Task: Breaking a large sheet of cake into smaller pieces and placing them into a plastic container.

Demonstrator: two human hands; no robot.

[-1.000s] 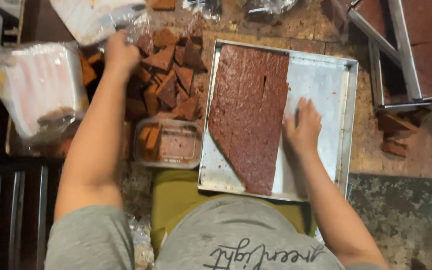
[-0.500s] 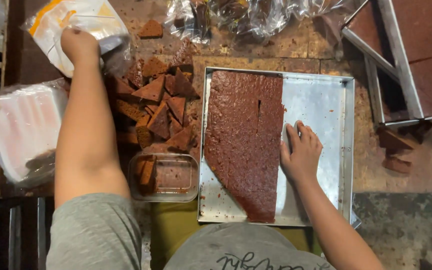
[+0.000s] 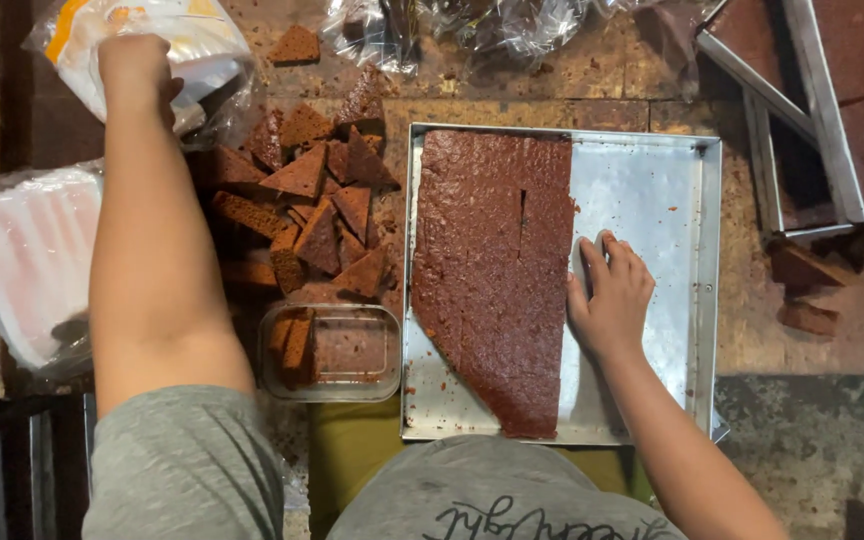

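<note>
Nearest the body: clear plastic container [image 3: 330, 352], rectangular with rounded corners, sits just left of the metal tray [image 3: 652, 190], a couple of brown cake pieces standing inside at its left end. On the tray, a big flat slab of brown cake [image 3: 492, 280] fills the left half; its lower left edge is cut at a slant, and there's a short slit near the top.

Right hand [image 3: 610, 296] lies flat on bare tray metal, fingers slightly spread and pointing up, thumb side touching the slab's right edge, holding nothing.

Left of the tray: heap of triangular cake offcuts [image 3: 312, 200] on the worktop.

Far left: clear bag with pale pink contents [image 3: 27, 260].

Top left: left hand [image 3: 135, 72] closed in a fist, gripping a clear bag with white and orange contents [image 3: 187, 40].

Top centre: crumpled clear plastic [image 3: 472, 25].
</note>
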